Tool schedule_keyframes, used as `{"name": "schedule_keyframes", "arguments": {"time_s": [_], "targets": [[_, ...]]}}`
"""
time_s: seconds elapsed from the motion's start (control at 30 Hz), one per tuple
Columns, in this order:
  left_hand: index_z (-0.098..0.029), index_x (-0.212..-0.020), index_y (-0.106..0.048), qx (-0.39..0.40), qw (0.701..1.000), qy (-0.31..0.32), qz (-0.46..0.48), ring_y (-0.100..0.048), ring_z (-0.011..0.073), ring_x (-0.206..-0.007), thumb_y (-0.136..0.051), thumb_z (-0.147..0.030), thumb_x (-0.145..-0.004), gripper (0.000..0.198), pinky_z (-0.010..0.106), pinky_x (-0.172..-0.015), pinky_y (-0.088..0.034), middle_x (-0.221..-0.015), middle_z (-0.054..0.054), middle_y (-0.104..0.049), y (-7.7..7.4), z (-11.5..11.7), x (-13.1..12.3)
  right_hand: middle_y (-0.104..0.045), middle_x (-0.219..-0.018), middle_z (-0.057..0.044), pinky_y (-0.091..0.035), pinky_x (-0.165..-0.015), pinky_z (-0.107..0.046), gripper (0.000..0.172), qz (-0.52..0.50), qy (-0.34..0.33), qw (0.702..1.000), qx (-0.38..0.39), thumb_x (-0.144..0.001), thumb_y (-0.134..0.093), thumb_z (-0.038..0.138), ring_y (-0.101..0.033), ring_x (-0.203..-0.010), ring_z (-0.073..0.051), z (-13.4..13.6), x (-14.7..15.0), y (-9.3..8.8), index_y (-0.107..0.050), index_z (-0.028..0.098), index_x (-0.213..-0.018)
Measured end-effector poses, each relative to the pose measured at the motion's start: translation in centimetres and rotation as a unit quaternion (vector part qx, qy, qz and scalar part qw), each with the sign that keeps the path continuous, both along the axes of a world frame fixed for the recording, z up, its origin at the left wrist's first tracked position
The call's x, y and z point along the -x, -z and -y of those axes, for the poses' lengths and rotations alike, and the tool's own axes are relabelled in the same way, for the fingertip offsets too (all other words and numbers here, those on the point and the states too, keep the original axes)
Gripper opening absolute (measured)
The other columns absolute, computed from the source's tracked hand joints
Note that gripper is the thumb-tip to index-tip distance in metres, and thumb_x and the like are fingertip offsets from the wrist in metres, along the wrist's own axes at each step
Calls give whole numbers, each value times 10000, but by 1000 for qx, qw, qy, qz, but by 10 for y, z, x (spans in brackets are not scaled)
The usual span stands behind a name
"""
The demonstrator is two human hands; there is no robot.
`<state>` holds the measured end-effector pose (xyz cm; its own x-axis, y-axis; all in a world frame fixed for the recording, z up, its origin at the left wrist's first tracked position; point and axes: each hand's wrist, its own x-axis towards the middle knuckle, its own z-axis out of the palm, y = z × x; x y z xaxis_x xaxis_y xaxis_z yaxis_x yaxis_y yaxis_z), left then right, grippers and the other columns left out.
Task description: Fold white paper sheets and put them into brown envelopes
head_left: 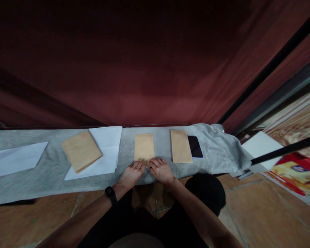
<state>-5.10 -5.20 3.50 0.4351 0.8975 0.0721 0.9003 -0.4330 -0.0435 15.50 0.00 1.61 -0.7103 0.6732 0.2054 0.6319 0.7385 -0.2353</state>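
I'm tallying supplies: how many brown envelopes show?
3: one envelope under the fingers, another leftward on white sheets, a third rightward by the phone. More may hide beneath.

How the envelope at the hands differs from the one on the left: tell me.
The middle envelope lies on grey cloth; the left envelope, partly over white paper.
The middle envelope sits nearly straight; the left envelope is turned askew.
Left hand and right hand touch the middle envelope, not the left envelope.
Both are brown.

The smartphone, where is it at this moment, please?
In the head view, the smartphone lies right of centre on the grey cloth, immediately right of the rightmost brown envelope.
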Motion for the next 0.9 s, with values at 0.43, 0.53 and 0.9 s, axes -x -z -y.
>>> {"name": "schedule_keyframes", "arguments": {"time_s": [0.43, 0.53, 0.9], "targets": [[-179, -1025, -681, -32, 999, -22, 15, -663, 242, -1036, -497, -63, -894, 254, 363, -891, -523, -1031, 101, -725, -10, -4, 11, -679, -1281, -102, -518, -941, -343, 322, 21, 4, 1000, 14, -963, -563, 131, -646, -1082, -222, -6, -5, -15, -647, 189, -1269], [-190, -1175, -662, -38, 999, -28, 26, -640, 233, -1115, -450, -44, -889, 384, 350, -893, -534, -1180, 104, -710, -6, -5, 19, -675, -1294, -96, -503, -985, -342, 329, -24, 26, 999, 40, -970, -542, 139, -634, -1135, -224, -6, -4, -14, -652, 209, -1271], [-215, -1343, -601, -112, 990, -36, 73, -621, 227, -1149, -486, -139, -950, 416, 334, -915, -533, -1268, 93, -694, -4, -6, 11, -764, -898, -93, -604, -702, -343, 312, -447, 223, 679, 538, -899, -553, 414, -726, -745, -211, -9, -3, -4, -694, 166, -1028]]}}
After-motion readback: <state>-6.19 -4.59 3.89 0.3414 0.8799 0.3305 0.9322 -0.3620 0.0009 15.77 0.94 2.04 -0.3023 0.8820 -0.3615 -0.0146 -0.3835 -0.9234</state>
